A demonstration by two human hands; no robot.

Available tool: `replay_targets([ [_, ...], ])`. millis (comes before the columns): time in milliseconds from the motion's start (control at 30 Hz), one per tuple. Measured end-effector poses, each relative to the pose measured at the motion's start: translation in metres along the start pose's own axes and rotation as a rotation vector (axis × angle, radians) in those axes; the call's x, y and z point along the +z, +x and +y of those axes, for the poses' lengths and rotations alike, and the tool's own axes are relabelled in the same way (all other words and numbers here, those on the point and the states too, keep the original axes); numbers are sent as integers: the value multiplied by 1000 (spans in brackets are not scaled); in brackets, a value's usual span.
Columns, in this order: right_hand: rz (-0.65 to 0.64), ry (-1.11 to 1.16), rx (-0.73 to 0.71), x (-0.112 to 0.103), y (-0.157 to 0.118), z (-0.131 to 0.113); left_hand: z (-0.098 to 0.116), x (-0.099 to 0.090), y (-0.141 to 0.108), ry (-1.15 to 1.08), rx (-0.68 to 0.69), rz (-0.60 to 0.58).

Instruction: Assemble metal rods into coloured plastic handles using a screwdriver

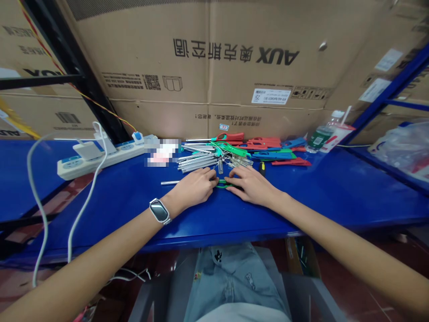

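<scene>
Both hands meet over the blue table around a green lighter-like piece (222, 183) with a metal tube (170, 183) sticking out to the left. My left hand (197, 185), below a wrist with a watch, has its fingers closed on the piece's left part. My right hand (250, 184) pinches its right end between thumb and fingers. Just beyond lie a pile of metal tubes (197, 162), small clear parts (241, 161) with wires, and red handles (264, 142). Blue handles (274, 155) lie to the right of the pile. The fingers hide part of the green piece.
A white power strip (110, 157) with chargers and cables is at the left. A yellow-black tool (262, 168) lies near my right hand. At the back right stand a bottle (317, 138) and a cup (337, 136). Cardboard (144, 49) rises behind the table (321, 192).
</scene>
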State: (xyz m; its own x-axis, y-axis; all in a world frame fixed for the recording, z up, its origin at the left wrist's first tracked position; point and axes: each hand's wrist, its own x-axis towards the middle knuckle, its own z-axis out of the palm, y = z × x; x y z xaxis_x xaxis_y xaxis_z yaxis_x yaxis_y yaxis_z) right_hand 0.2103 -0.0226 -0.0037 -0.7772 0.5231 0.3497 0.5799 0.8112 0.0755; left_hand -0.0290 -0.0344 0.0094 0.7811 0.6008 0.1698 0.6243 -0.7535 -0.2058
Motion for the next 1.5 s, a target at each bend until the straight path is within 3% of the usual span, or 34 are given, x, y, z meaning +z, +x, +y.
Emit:
replay_targets([
  [433,44,110,79,1,-1,-8,-1,5,0,3,13,83],
  [600,28,79,81,-1,-3,-9,2,4,1,23,32,30],
  [800,14,-21,179,-8,-10,-14,11,3,1,134,-11,11],
  [1267,10,9,190,-10,-12,-20,11,5,3,137,-40,50],
  [1500,-76,-135,134,-11,-6,-19,13,6,3,125,-43,43],
])
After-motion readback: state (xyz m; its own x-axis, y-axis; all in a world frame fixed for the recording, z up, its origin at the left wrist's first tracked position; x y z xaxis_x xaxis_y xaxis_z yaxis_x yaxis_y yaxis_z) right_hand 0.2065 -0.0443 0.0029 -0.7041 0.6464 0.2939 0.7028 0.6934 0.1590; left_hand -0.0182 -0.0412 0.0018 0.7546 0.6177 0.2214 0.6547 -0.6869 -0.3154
